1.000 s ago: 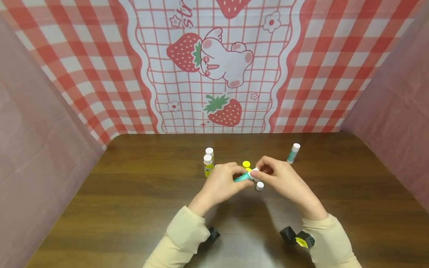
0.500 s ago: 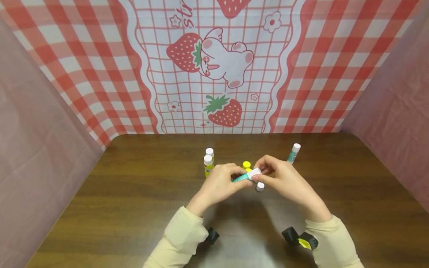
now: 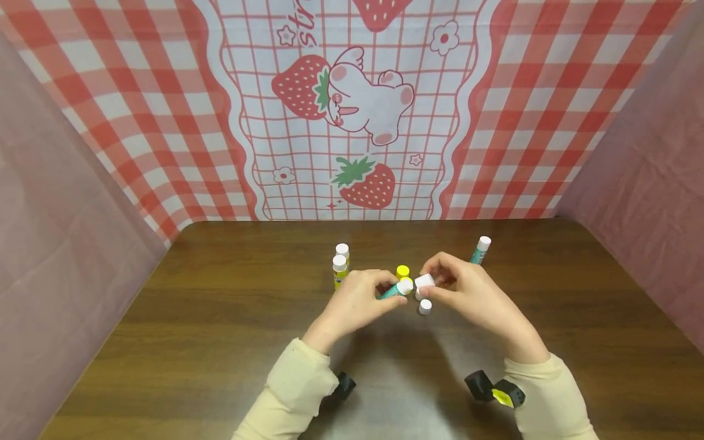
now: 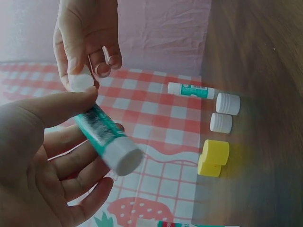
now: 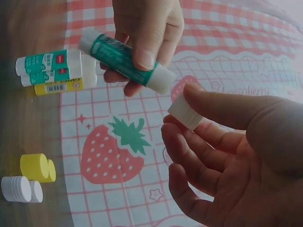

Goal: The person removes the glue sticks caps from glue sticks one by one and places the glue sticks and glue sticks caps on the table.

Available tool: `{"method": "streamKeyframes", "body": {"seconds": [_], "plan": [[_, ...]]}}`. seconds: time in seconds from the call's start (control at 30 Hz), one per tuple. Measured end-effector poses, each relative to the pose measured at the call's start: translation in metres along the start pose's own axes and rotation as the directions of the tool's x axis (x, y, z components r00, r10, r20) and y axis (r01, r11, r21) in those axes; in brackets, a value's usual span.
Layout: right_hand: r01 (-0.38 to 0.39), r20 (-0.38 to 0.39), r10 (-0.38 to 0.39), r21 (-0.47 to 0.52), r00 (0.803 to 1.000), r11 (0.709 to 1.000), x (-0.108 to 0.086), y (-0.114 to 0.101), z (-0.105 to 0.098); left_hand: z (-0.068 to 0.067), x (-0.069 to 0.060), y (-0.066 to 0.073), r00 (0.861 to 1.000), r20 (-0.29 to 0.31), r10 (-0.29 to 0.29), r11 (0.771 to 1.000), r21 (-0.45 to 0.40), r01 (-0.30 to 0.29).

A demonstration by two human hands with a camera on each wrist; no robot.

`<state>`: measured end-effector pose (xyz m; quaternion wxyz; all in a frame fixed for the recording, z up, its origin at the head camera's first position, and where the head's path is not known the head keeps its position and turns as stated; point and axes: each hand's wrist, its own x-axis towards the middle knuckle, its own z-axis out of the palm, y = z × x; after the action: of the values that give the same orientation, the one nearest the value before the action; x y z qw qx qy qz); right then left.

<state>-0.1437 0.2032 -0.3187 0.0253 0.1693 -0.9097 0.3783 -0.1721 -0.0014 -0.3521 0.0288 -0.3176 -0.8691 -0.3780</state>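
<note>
My left hand (image 3: 354, 304) grips a green glue stick (image 3: 393, 290) by its barrel, tilted above the table. Its white end is bare of the cap in the right wrist view. Between thumb and fingers, my right hand (image 3: 473, 302) pinches a white cap (image 5: 185, 112), a small gap away from that end. Below the hands stand two loose white caps (image 3: 425, 307) and two yellow caps (image 3: 403, 271). In the head view the white cap nearer the right hand is partly hidden by it.
Several glue sticks (image 5: 45, 66), green and yellow ones, stand close together left of the hands. Another green glue stick (image 3: 481, 249) stands behind the right hand, its lower end covered. A checked strawberry cloth (image 3: 363, 110) hangs behind the brown table (image 3: 220, 336).
The white cap has come off the glue stick. My right hand has drawn it slightly right, opening a gap, while the left hand keeps its hold with little movement.
</note>
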Motion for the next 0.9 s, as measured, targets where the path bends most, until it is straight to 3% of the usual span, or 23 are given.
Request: {"method": "streamKeyframes", "body": {"seconds": [0.2, 0.33, 0.4, 0.5, 0.63, 0.9], "plan": [[-0.052, 0.035, 0.051, 0.013, 0.998, 0.999, 0.001, 0.008, 0.0, 0.003, 0.001, -0.005, 0.999, 0.013, -0.039, 0.997, 0.067, 0.038], [-0.068, 0.024, 0.07, -0.08, 0.997, 0.994, 0.003, 0.015, 0.001, 0.007, 0.001, -0.01, 0.999, -0.002, -0.049, 0.985, 0.167, 0.049], [-0.08, 0.011, 0.083, -0.175, 0.996, 0.981, 0.004, 0.019, 0.001, 0.009, 0.001, -0.011, 0.999, -0.018, -0.032, 0.964, 0.262, 0.035], [-0.109, 0.003, 0.115, -0.312, 0.993, 0.944, 0.007, 0.026, 0.003, 0.011, 0.001, -0.013, 0.999, -0.051, 0.013, 0.913, 0.407, 0.009], [-0.155, 0.022, 0.178, -0.399, 0.984, 0.904, 0.009, 0.035, 0.004, 0.012, 0.001, -0.016, 0.997, -0.071, 0.041, 0.862, 0.507, 0.001], [-0.173, 0.081, 0.237, -0.467, 0.968, 0.867, 0.012, 0.046, 0.011, 0.016, 0.001, -0.02, 0.997, -0.068, 0.045, 0.845, 0.535, -0.001]]}}
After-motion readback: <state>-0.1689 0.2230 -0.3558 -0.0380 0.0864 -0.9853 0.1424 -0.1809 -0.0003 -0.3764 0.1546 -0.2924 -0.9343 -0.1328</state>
